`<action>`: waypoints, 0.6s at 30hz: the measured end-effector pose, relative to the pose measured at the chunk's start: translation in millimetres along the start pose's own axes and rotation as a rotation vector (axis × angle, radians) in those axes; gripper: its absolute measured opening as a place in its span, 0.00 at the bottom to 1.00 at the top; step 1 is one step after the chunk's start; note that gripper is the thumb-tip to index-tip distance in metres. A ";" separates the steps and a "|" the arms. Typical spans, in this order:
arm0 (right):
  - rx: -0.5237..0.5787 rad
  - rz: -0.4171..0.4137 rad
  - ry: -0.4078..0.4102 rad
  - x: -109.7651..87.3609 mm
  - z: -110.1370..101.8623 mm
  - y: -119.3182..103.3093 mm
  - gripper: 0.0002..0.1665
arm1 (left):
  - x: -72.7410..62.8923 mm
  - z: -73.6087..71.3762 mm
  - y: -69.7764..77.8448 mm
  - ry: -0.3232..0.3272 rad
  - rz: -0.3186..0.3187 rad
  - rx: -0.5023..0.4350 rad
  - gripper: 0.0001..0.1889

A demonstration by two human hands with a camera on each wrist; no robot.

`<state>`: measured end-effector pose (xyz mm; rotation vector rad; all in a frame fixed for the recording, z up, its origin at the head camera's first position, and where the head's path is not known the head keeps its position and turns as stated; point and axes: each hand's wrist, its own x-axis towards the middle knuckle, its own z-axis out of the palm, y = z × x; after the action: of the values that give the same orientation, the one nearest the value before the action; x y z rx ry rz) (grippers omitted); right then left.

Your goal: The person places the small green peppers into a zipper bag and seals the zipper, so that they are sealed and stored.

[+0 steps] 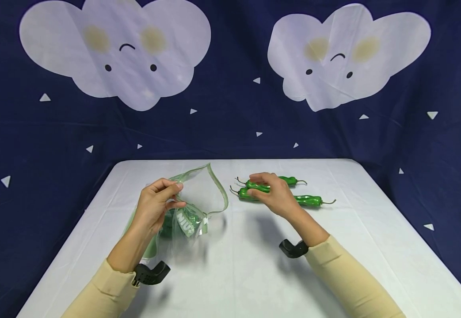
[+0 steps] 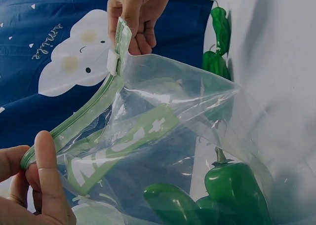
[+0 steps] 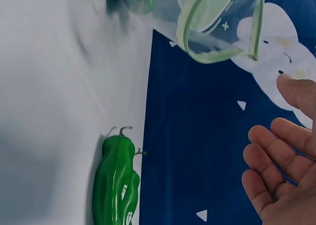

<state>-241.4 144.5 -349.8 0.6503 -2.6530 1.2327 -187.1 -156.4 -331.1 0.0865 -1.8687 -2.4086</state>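
Observation:
My left hand pinches the green-edged rim of a clear zip bag, whose mouth gapes toward the right. Through its plastic, green peppers show in the lower part, and a white slider sits on the zip edge. Two long green peppers lie side by side on the table to the right, a near one and a far one. Over them hovers my right hand, its fingers loosely bent with nothing between them, as the right wrist view shows. It hides the peppers' middles in the head view.
Everything lies on a white-covered table. A dark blue cloth with clouds and small triangles hangs behind its far edge. Each wrist carries a black camera mount, one on the left and one on the right.

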 end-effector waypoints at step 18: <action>-0.025 0.091 0.040 0.5 -15.3 32.8 0.26 | -0.3 0.0 0.1 -0.005 0.002 -0.008 0.08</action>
<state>-257.1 174.6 -362.3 0.5012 -2.6876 1.2201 -186.8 -156.4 -331.0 0.0777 -1.8607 -2.4163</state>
